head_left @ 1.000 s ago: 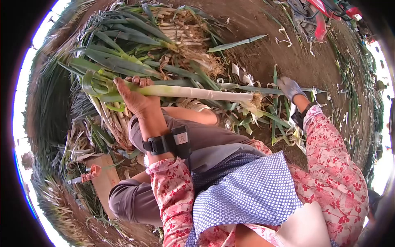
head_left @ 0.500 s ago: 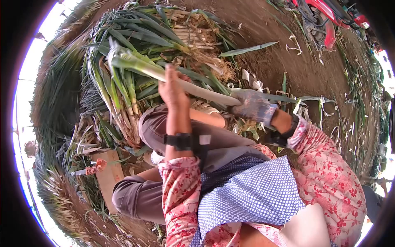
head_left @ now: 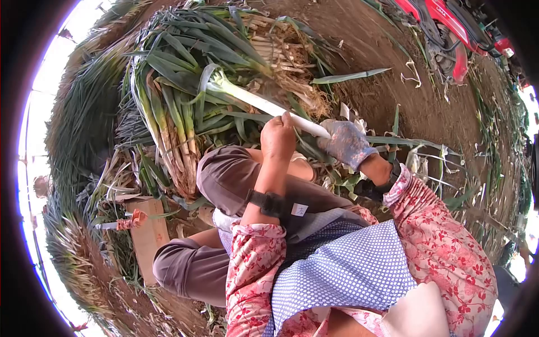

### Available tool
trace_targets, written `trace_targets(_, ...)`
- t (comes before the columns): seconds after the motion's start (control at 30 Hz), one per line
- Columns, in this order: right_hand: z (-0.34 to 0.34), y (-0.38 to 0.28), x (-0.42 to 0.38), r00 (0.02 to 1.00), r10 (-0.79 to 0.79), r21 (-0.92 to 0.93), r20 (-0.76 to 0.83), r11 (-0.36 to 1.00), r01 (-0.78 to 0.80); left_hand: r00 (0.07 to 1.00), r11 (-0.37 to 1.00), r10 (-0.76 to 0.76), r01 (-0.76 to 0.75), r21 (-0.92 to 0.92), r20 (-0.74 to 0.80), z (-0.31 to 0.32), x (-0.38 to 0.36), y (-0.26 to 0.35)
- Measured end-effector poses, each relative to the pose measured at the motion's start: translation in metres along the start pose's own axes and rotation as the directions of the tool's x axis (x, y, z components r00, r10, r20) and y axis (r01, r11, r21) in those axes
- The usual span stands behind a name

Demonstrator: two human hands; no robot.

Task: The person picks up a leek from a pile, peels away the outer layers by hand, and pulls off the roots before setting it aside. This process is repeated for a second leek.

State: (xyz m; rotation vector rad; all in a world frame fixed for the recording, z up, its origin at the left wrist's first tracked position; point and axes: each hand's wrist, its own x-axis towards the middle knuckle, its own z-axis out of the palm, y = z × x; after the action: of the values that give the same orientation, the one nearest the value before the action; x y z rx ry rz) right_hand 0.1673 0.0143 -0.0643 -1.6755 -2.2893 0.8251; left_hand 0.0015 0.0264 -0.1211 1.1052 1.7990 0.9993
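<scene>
A leek (head_left: 255, 100) with a clean white stem and a green top slants between my hands. My bare left hand (head_left: 279, 137) is closed, thumb and fingers pinching at the stem near its middle. My right hand (head_left: 345, 143), in a dirty grey-blue glove, is wrapped around the lower end, hiding the root. A green leaf (head_left: 203, 87) bends down from the leek's top. Behind it lies a heap of leeks (head_left: 191, 42), leaves to the left, roots to the right. A few unpeeled leeks (head_left: 178, 151) lean beside my knee.
A knife-like blade with an orange-wrapped handle (head_left: 132, 220) lies over a cardboard piece (head_left: 150, 241) at the left. Tall leek piles (head_left: 78, 129) line the left side. A red machine (head_left: 455, 25) stands at the upper right. Peeled scraps (head_left: 415, 160) litter the soil.
My left hand has slid down the stem toward my right hand. The stem, dull and greyish before, now shows bright white, and a leaf hangs folded at its top.
</scene>
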Motion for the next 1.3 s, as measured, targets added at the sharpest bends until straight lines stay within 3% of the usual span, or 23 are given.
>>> trace_targets(0.07,0.008,0.006,0.001,1.0,0.008,0.11,-0.03,0.994,-0.005,0.987,0.992,0.115,-0.121,-0.04,-0.111,-0.005,-0.002,0.008)
trace_targets(0.1,0.01,0.009,0.001,0.999,0.014,0.164,-0.046,0.986,-0.006,0.998,0.785,-0.06,0.028,-0.618,-0.032,-0.015,-0.009,0.025)
trace_targets(0.13,0.01,0.01,-0.001,0.999,0.012,0.192,-0.047,0.981,-0.002,0.989,0.707,-0.14,0.059,-0.705,-0.057,-0.026,-0.004,0.021)
trace_targets(0.2,0.011,0.008,-0.003,0.999,-0.006,0.247,-0.048,0.969,0.017,0.937,0.371,-0.339,0.05,-0.927,-0.085,-0.025,0.02,-0.015)
trace_targets(0.23,0.012,0.006,-0.005,0.996,-0.032,0.228,-0.078,0.973,0.049,0.972,0.432,-0.208,-0.005,-0.902,-0.105,-0.025,0.017,-0.017)
trace_targets(0.27,0.012,0.003,-0.007,0.996,-0.028,0.231,-0.08,0.972,0.046,0.947,0.609,-0.303,0.102,-0.786,-0.111,-0.016,0.016,-0.016)
trace_targets(0.33,0.014,-0.002,-0.011,0.996,-0.02,0.24,-0.084,0.97,0.04,0.943,0.677,-0.331,0.254,-0.691,0.022,-0.014,-0.005,0.027)
trace_targets(0.4,0.016,-0.006,-0.016,0.996,-0.042,0.261,-0.078,0.963,0.061,0.994,0.897,-0.1,0.071,-0.436,-0.042,0.004,-0.003,0.007)
trace_targets(0.43,0.016,-0.01,-0.019,0.998,-0.022,0.293,-0.053,0.955,0.036,0.979,0.984,-0.083,0.051,-0.171,-0.185,0.005,-0.004,0.005)
trace_targets(0.57,0.017,-0.024,-0.026,0.994,-0.046,0.387,-0.101,0.918,0.082,0.968,0.879,-0.149,0.035,-0.475,-0.204,-0.014,-0.015,0.035)
trace_targets(0.6,0.014,-0.031,-0.029,0.993,-0.052,0.409,-0.109,0.908,0.093,0.977,0.793,-0.153,0.03,-0.609,-0.151,-0.016,-0.015,0.034)
trace_targets(0.63,0.009,-0.039,-0.033,0.991,0.101,0.543,0.089,0.829,-0.133,0.984,0.686,-0.148,0.028,-0.727,-0.102,-0.019,-0.013,0.033)
trace_targets(0.73,0.007,-0.051,-0.042,0.999,0.048,0.41,0.005,0.911,-0.046,0.979,0.387,-0.19,0.14,-0.911,0.07,-0.027,-0.028,0.059)
trace_targets(0.8,0.02,-0.045,-0.047,0.999,-0.01,0.412,-0.052,0.911,0.031,0.989,0.503,-0.148,0.085,-0.86,0.011,-0.024,-0.02,0.05)
trace_targets(0.87,0.019,-0.051,-0.049,0.985,-0.142,0.297,-0.095,0.941,0.164,0.994,0.467,-0.096,0.0,-0.884,-0.051,-0.025,-0.02,0.045)
trace_targets(0.9,0.007,-0.063,-0.051,0.999,-0.037,0.392,0.039,0.92,0.019,0.992,0.459,-0.104,-0.017,-0.889,-0.073,-0.027,-0.022,0.046)
trace_targets(1.0,0.008,-0.059,-0.051,0.956,-0.09,0.695,0.279,0.706,-0.137,0.994,0.378,-0.083,-0.039,-0.925,-0.076,-0.052,-0.031,0.054)
trace_targets(1.03,0.013,-0.051,-0.049,0.945,-0.254,0.757,0.206,0.654,0.011,0.995,0.405,-0.06,-0.054,-0.913,-0.086,-0.061,-0.032,0.053)
trace_targets(1.13,0.018,-0.05,-0.032,0.961,-0.25,0.807,0.122,0.589,0.051,0.999,0.523,0.023,-0.052,-0.851,-0.047,-0.101,-0.037,0.05)
trace_targets(1.17,0.021,-0.04,-0.016,0.922,-0.379,0.52,-0.08,0.773,0.363,0.997,0.578,0.06,-0.081,-0.812,-0.058,-0.114,-0.039,0.047)
trace_targets(1.2,0.002,-0.047,-0.001,0.96,-0.279,0.452,0.021,0.859,0.24,0.997,0.658,0.069,-0.077,-0.749,-0.042,-0.126,-0.048,0.049)
trace_targets(1.23,-0.008,-0.048,0.013,0.966,-0.231,0.439,-0.117,0.86,0.259,1.0,0.719,0.01,-0.025,-0.695,-0.027,-0.136,-0.061,0.062)
trace_targets(1.3,-0.029,-0.052,0.049,0.863,-0.238,0.37,-0.446,0.829,0.419,0.996,0.845,0.078,-0.082,-0.528,-0.029,-0.15,-0.075,0.057)
